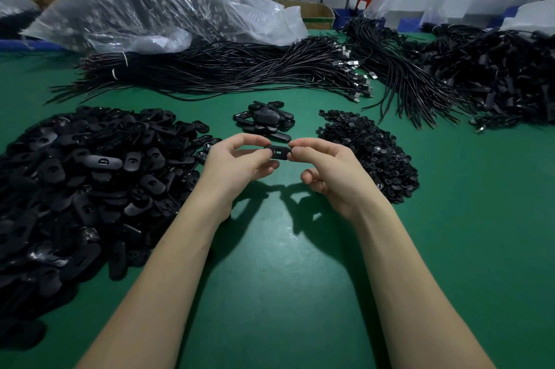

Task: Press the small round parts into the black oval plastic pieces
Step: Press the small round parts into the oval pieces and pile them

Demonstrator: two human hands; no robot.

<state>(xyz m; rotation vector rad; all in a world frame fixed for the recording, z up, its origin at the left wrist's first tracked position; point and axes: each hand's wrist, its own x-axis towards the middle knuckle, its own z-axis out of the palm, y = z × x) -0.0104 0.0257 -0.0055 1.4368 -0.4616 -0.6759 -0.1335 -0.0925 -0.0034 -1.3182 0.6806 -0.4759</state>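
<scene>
A black oval plastic piece [278,152] is held above the green table [270,248], between both hands. My left hand [237,159] pinches its left end, and my right hand [327,167] pinches its right end with thumb and forefinger. A large heap of black oval pieces [87,176] lies to the left. Small round black parts [369,152] form a pile to the right. A small cluster of oval pieces [265,119] sits just beyond my hands. Whether a round part sits in the held piece cannot be told.
Bundles of black cables [225,71] stretch across the table behind the piles, with more cable bundles [480,74] at the right. A big clear plastic bag [156,5] of parts lies at the back left. Blue bins [345,15] and a bench stand beyond the table.
</scene>
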